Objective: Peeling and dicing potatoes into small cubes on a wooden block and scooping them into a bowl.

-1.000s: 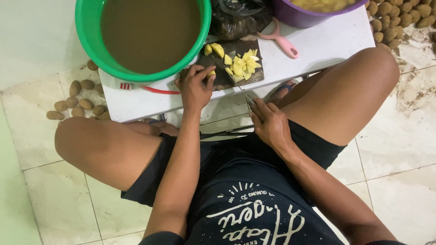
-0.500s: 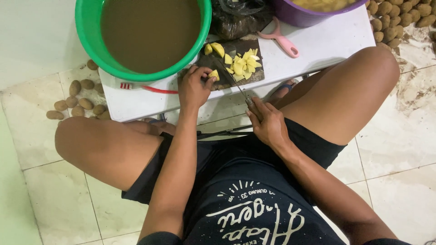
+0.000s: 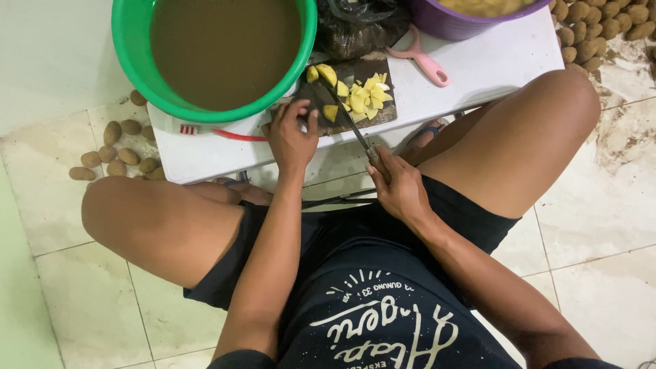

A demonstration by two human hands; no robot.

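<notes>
pale floor tiles [image 3: 75, 273] are lying under a low white table [image 3: 492, 65], with small brown potatoes [image 3: 113, 154] scattered beside it. on the table a dark cutting board [image 3: 321, 96] is sitting, carrying yellow potato pieces [image 3: 365, 96]. the left hand [image 3: 290, 137] is resting on the board's near edge, fingers loosely curled and pressing down, thumb spread; whether it is pinning a piece is hard to tell. the right hand [image 3: 400, 188] is closing fully around the handle of a knife [image 3: 352, 126], whose blade is reaching into the yellow pieces. a green basin [image 3: 133, 61] of brown water is standing just beside the board, a pink peeler [image 3: 420, 58] and a purple bowl [image 3: 444, 24] farther right.
</notes>
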